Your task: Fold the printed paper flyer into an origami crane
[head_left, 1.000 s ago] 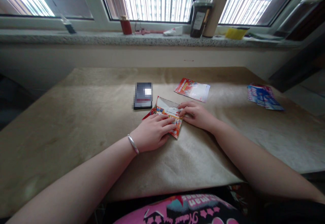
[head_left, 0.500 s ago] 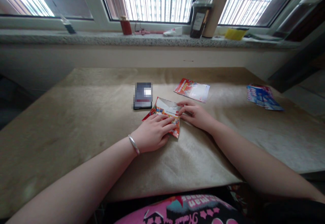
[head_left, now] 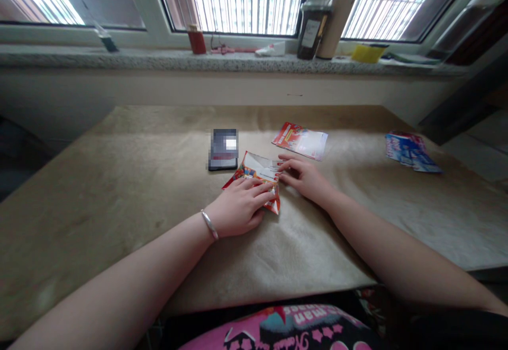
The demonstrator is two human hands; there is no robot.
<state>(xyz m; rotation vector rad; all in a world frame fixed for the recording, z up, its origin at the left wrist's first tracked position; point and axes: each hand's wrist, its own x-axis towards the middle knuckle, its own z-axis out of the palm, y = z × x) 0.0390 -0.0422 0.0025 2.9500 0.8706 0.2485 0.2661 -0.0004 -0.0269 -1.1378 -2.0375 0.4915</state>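
A folded, colourful printed paper sheet (head_left: 260, 167) lies on the table in front of me, its white side showing at the top and red print along the edges. My left hand (head_left: 242, 204), with a silver bangle at the wrist, rests flat across its lower part, fingers stretched out. At the sheet's right edge is my right hand (head_left: 304, 178), fingers bent and the fingertips gripping that edge; part of the edge is hidden by them. Just beyond the sheet, to the left, a dark phone-like object (head_left: 223, 152) lies with its surface pixelated.
A red-and-white printed sheet (head_left: 300, 140) lies beyond my right hand. Several blue and red printed papers (head_left: 413, 152) sit far right on the table (head_left: 119, 196). On the windowsill (head_left: 151, 60) stand a red container (head_left: 196, 40) and a dark lidded container (head_left: 311, 33).
My right hand has shifted slightly at the sheet's right edge, and the sheet's lower right corner has moved a little. My left hand stays pressed in the same place.
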